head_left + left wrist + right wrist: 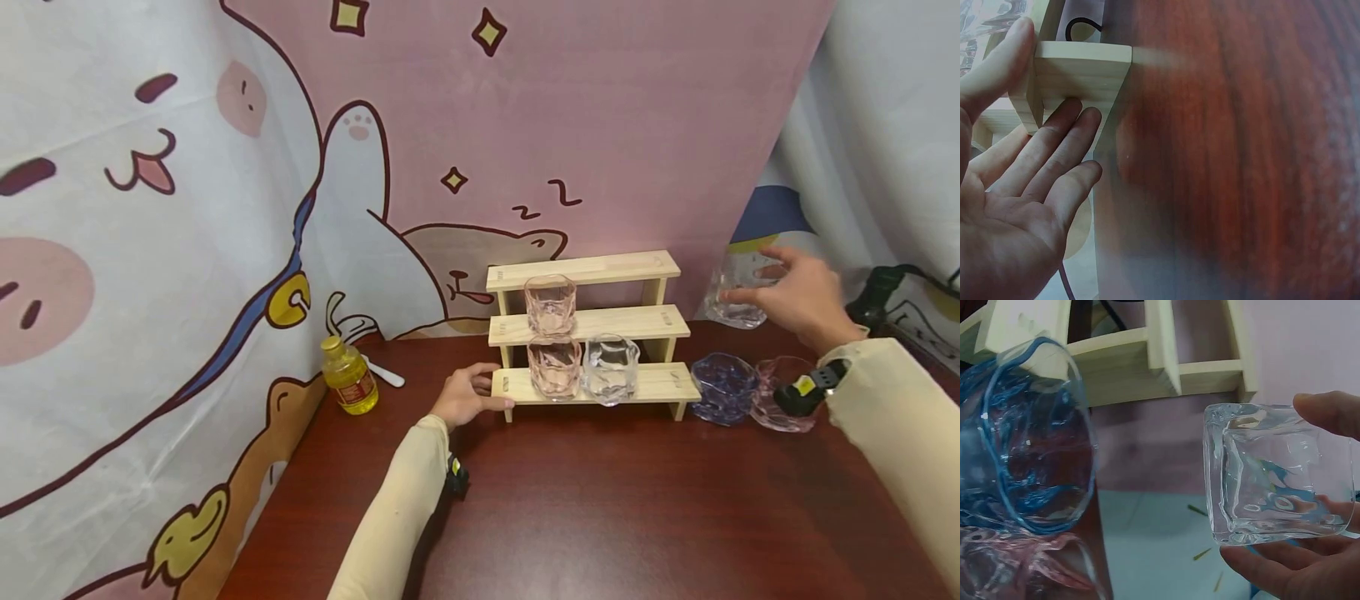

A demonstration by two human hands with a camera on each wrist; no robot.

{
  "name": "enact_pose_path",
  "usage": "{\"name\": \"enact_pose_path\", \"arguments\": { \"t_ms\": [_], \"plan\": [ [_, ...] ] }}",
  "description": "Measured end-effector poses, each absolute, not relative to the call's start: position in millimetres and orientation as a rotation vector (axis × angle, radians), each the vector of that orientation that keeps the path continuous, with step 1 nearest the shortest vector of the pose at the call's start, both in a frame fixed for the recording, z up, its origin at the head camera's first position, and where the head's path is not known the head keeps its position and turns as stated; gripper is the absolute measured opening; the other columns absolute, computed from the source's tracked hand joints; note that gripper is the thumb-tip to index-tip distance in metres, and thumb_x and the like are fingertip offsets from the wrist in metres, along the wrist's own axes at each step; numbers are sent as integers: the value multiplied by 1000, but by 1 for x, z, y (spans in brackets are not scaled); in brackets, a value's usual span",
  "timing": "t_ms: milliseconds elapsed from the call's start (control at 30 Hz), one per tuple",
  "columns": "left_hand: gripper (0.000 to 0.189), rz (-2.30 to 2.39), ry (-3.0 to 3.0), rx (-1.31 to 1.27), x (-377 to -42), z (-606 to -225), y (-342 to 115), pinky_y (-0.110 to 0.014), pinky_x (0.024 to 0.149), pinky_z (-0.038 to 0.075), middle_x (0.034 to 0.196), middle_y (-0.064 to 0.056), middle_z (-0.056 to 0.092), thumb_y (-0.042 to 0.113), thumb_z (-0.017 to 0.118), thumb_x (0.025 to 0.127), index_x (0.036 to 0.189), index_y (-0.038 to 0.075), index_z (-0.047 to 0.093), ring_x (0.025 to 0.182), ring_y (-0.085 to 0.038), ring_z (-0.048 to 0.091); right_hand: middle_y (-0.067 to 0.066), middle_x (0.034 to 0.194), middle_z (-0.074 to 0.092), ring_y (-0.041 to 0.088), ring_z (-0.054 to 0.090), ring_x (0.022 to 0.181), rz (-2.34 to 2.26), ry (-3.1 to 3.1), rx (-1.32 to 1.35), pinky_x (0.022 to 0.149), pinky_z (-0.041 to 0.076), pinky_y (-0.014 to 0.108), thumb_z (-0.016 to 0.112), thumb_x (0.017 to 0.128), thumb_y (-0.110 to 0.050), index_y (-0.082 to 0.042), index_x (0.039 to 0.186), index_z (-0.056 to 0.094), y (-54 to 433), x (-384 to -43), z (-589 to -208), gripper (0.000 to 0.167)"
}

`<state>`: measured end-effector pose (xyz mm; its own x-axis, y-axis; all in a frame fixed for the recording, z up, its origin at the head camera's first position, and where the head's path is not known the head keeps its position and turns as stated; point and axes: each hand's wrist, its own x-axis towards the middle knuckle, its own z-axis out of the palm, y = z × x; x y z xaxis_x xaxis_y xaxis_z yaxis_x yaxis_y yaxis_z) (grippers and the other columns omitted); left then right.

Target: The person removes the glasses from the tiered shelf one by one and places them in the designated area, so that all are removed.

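Note:
In the head view my right hand (pixel 806 296) grips a clear drinking glass (pixel 738 287) between thumb and fingers, at the right of a three-tier wooden display stand (pixel 660 321). The right wrist view shows this clear glass (pixel 1282 475) on its side in that view, thumb (pixel 1332 412) on one side and fingers on the other. My left hand (pixel 463 396) holds the left end of the stand's lowest tier, its thumb in front and fingers behind. Two pink glasses (pixel 551 305) stand on the middle and lowest tiers; another clear glass (pixel 611 369) shares the lowest tier.
Right of the stand are a blue glass (pixel 723 389) and a pink glass (pixel 783 392), partly behind my right wrist. A bottle of yellow liquid (pixel 348 377) and a white-handled utensil (pixel 384 372) lie left on the dark red table (pixel 600 500). Patterned cloth hangs behind.

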<state>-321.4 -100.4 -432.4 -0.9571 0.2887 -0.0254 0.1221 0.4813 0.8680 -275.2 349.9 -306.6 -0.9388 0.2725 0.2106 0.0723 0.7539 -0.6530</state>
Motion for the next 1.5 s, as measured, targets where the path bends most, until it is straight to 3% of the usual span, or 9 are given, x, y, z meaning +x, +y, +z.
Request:
{"name": "enact_pose_path", "arguments": {
  "t_ms": [167, 233, 400, 633, 933, 1067, 1133, 1333, 1500],
  "plan": [
    [73, 1497, 2534, 353, -321, -433, -99, -28, 79, 52, 112, -15, 73, 16, 90, 73, 139, 9, 58, 99, -19, 68, 41, 139, 47, 59, 32, 134, 979, -2658, -273, 113, 12, 71, 76, 86, -46, 1, 158, 20, 354, -283, -320, 103],
    [72, 1499, 2531, 355, -321, -433, -99, -27, 78, 51, 112, -15, 73, 16, 90, 74, 139, 10, 59, 98, -18, 67, 42, 138, 48, 58, 32, 134, 972, -2655, -279, 113, 9, 71, 77, 86, -44, 2, 158, 21, 355, -285, -326, 102],
    [73, 1499, 2528, 361, -321, -433, -97, -26, 77, 51, 112, -14, 73, 14, 90, 74, 140, 10, 58, 97, -16, 68, 42, 136, 49, 57, 42, 126, 985, -2667, -298, 104, 30, 70, 77, 85, -41, 5, 156, 21, 356, -289, -338, 102],
    [75, 1499, 2522, 359, -322, -430, -97, -27, 78, 52, 113, -15, 73, 14, 90, 74, 141, 7, 57, 97, -18, 69, 41, 131, 52, 54, 46, 118, 1009, -2682, -314, 94, 39, 64, 79, 84, -40, 7, 154, 25, 354, -294, -352, 100],
    [73, 1471, 2549, 352, -323, -430, -99, -27, 78, 52, 111, -14, 74, 14, 90, 73, 139, 9, 59, 97, -18, 69, 40, 126, 53, 48, 60, 96, 938, -2740, -315, 69, 52, 49, 81, 81, -36, 11, 148, 30, 347, -302, -364, 97],
    [72, 1478, 2538, 344, -322, -430, -100, -29, 80, 54, 112, -15, 73, 13, 90, 73, 138, 9, 59, 96, -20, 71, 40, 124, 51, 47, 60, 93, 958, -2757, -324, 56, 51, 39, 82, 79, -33, 12, 148, 30, 345, -304, -368, 97],
    [73, 1475, 2539, 344, -322, -430, -100, -30, 82, 55, 112, -15, 73, 14, 90, 73, 138, 9, 59, 97, -22, 72, 39, 124, 51, 48, 59, 95, 973, -2766, -339, 55, 52, 39, 83, 79, -31, 12, 148, 30, 343, -304, -370, 97],
    [72, 1483, 2531, 350, -322, -429, -100, -30, 81, 55, 112, -16, 73, 12, 90, 74, 139, 8, 58, 97, -22, 72, 38, 124, 51, 50, 55, 102, 1029, -2773, -392, 72, 51, 51, 82, 77, -24, 12, 149, 27, 337, -307, -376, 97],
    [71, 1485, 2529, 346, -321, -428, -100, -26, 76, 52, 112, -16, 73, 12, 90, 74, 138, 7, 59, 94, -18, 69, 36, 120, 52, 48, 54, 101, 1013, -2779, -396, 74, 50, 51, 82, 77, -24, 11, 148, 29, 337, -308, -381, 95]
  ]
}}
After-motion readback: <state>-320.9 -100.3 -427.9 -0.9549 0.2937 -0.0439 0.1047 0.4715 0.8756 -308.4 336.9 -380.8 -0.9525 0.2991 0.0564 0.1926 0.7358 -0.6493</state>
